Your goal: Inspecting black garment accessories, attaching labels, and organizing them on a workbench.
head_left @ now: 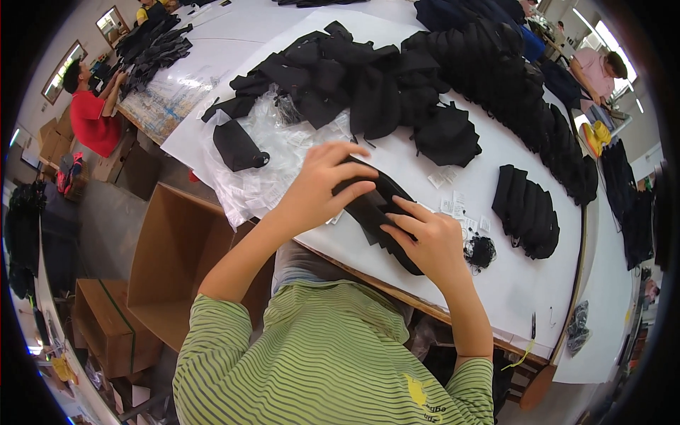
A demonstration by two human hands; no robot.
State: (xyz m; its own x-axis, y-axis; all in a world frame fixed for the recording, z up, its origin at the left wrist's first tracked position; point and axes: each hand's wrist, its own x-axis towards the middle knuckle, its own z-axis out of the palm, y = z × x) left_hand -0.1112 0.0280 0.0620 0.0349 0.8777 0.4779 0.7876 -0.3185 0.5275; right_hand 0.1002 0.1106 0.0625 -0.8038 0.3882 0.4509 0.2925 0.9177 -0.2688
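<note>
At table (510,283) edge: black pouch (379,212) lies diagonally, upper-left to lower-right. Left hand (322,185) curls over upper end, fingers gripping; right hand (428,241) pinches middle; both touching.

Much of a black fabric piece (379,212) is covered by the left hand (322,188) and right hand (428,241), whose palms face away. Small white tags (457,205) scattered near the tabletop's (524,283) near edge are too small to read. The black pile (397,78) along the far edge merges into one dark mass, single pieces indistinguishable. A clear plastic bag heap (269,163) hides the tabletop's left corner.
</note>
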